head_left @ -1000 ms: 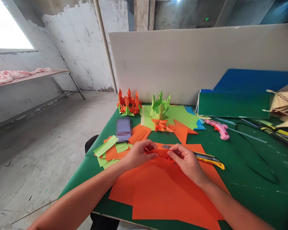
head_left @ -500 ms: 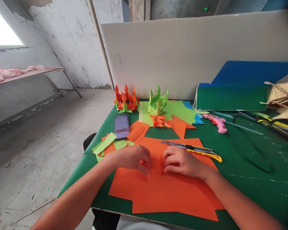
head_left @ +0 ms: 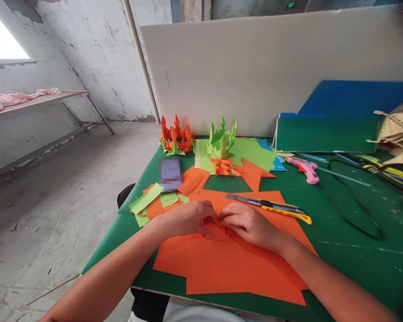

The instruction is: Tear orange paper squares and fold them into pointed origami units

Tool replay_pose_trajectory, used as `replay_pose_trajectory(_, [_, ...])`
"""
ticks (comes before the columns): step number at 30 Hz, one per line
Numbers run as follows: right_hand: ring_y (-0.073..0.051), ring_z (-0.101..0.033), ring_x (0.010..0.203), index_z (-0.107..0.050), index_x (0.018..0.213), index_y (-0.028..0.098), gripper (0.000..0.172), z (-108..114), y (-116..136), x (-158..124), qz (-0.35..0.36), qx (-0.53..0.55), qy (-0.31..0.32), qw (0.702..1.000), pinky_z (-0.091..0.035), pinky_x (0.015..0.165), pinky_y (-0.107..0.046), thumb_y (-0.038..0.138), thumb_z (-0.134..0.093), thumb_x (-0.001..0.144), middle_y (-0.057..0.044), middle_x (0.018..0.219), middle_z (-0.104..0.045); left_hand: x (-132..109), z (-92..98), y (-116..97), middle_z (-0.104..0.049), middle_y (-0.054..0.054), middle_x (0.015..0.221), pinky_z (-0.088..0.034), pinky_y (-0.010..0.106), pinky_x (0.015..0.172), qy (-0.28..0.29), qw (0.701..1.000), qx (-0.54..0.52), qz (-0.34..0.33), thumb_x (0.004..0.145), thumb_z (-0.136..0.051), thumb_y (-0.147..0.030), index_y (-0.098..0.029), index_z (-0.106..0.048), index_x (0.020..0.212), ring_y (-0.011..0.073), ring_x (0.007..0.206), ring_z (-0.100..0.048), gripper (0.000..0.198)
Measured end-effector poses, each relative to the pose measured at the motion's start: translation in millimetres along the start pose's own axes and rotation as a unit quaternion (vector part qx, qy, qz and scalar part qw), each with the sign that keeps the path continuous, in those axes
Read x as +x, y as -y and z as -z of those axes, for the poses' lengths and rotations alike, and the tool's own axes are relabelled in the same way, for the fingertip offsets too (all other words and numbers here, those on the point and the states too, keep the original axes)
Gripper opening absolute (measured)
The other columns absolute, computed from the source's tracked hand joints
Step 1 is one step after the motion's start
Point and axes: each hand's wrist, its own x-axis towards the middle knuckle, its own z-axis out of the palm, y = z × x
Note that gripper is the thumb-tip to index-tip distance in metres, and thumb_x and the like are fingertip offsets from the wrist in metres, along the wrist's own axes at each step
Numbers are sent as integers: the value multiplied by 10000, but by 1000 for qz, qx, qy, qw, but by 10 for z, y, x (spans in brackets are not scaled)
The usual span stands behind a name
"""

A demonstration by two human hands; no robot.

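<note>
My left hand (head_left: pixel 192 218) and my right hand (head_left: pixel 247 222) come close together over the orange paper sheets (head_left: pixel 235 273). Between them lies a small folded piece of orange paper (head_left: pixel 216 232), pinched by the fingers of both hands. My fingers cover its upper part. Just beyond my right hand, a yellow utility knife (head_left: pixel 278 208) rests on the sheets with its blade out. Loose green and orange paper strips (head_left: pixel 146 200) are heaped to the left of my left hand.
Farther back stand an orange folded-paper crown shape (head_left: pixel 177 136) and a green one (head_left: pixel 221 138). A small orange folded cluster (head_left: pixel 223 167) sits in front of the green one. A blurred phone-like object (head_left: pixel 171 173) lies left; a pink glue gun (head_left: pixel 305 168) with its cord lies right.
My hands have come together; my right hand has moved left and the small orange paper now spans the space between them. The view has tilted down slightly.
</note>
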Motion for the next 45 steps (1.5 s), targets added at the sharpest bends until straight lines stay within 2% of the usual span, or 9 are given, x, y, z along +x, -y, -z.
replay_pose_trajectory(10, [-236,-656,979,-717,1101,222,351,128,35,-80,19,-82,62,995,-557,850,-389,106,-424,947,-101,1041,-730,-188,-304,-84,-585,45,807,-365,285,592,-88,972,216,27,888,-602,-185,-182,-639,746,165,652,-528,147])
replay_pose_trajectory(15, [-238,-645,979,-713,1102,202,334,117,44,-86,21,-96,74,992,-551,849,-390,97,-440,940,-105,1031,-721,-406,-669,-32,-668,94,1046,-494,311,727,-146,962,231,26,955,-410,-122,-195,-661,1051,228,893,-618,279])
replay_pose_trajectory(20, [-244,-641,979,-714,1077,206,277,110,115,-72,10,-119,67,991,-540,856,-403,160,-467,960,-104,1054,-711,-580,-969,3,-560,120,1390,-498,407,1005,-219,937,271,11,970,-346,-121,-150,-550,1302,273,1235,-544,390])
replay_pose_trajectory(23, [-259,-631,973,-710,1060,208,221,92,193,-47,13,-130,70,989,-529,837,-407,226,-514,961,-105,1051,-701,-570,-937,-67,-627,89,1300,-510,333,1006,-206,941,268,27,985,-353,-134,-158,-621,1195,221,1182,-585,341])
replay_pose_trajectory(28, [-243,-617,877,-693,978,201,124,3,310,-24,-10,-151,91,984,-508,728,-359,272,-607,923,-91,969,-683,-501,-778,-196,-701,62,1086,-541,372,924,-224,946,234,31,967,-458,-160,-190,-675,973,236,1057,-625,219])
replay_pose_trajectory(31, [-213,-603,816,-676,966,188,117,-99,363,-69,-15,-189,74,979,-479,677,-325,202,-561,945,-71,903,-671,-526,-774,-221,-696,56,1059,-565,378,832,-221,954,196,43,936,-559,-220,-187,-655,1007,232,948,-634,124])
replay_pose_trajectory(35, [-197,-576,762,-670,916,159,208,-245,391,-160,13,-260,37,965,-429,629,-312,113,-472,963,-63,826,-649,-553,-856,-204,-678,55,1040,-561,395,785,-230,958,167,44,879,-658,-306,-207,-637,1114,242,922,-619,256])
replay_pose_trajectory(40, [-185,-533,686,-662,822,151,225,-320,358,-174,57,-297,-13,953,-379,583,-313,101,-482,946,-52,744,-625,-459,-922,-169,-639,44,869,-539,384,716,-262,950,157,70,889,-639,-348,-196,-684,960,219,804,-593,174])
replay_pose_trajectory(45, [-185,-523,657,-651,785,158,231,-343,450,-167,49,-295,-11,954,-375,574,-320,94,-490,937,-44,715,-609,-464,-966,-158,-625,35,864,-511,318,682,-276,949,148,28,970,-480,-154,-196,-666,903,179,778,-563,202])
